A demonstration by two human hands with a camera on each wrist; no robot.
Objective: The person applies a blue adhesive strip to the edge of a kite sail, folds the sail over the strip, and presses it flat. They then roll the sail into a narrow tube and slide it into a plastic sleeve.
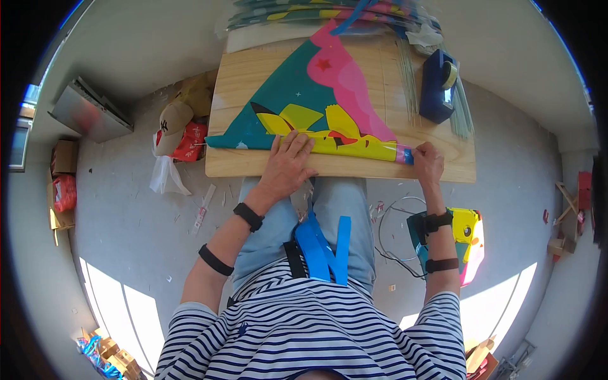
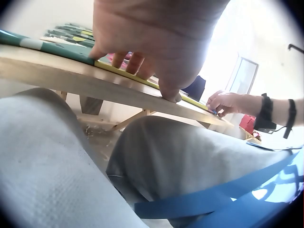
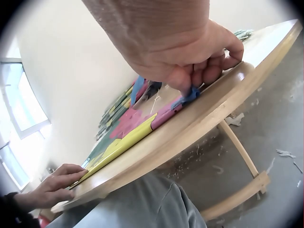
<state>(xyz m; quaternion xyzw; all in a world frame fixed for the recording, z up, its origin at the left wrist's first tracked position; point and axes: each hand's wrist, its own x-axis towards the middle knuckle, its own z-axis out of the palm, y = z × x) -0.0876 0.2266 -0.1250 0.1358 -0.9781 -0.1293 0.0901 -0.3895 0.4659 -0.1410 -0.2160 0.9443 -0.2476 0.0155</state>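
Note:
A triangular printed kite sheet [image 1: 278,82], teal, pink and yellow, lies on the wooden table [image 1: 380,168]. Its near edge is folded into a narrow yellow band with a pink and blue end at the right. My left hand [image 1: 288,166] rests on this band left of its middle, fingers extended over the print and thumb at the table's front. At the other end, my right hand [image 3: 209,61] pinches the blue tip [image 3: 189,97] between thumb and curled fingers. A thin white rod end pokes out at the sheet's left corner.
A blue tape dispenser [image 1: 436,95] stands at the table's right, beside bundles of thin rods [image 1: 461,111]. Stacked printed sheets [image 1: 278,16] lie at the back. Blue strips [image 1: 316,247] hang over my lap. A cap [image 1: 174,118] and bags sit left of the table.

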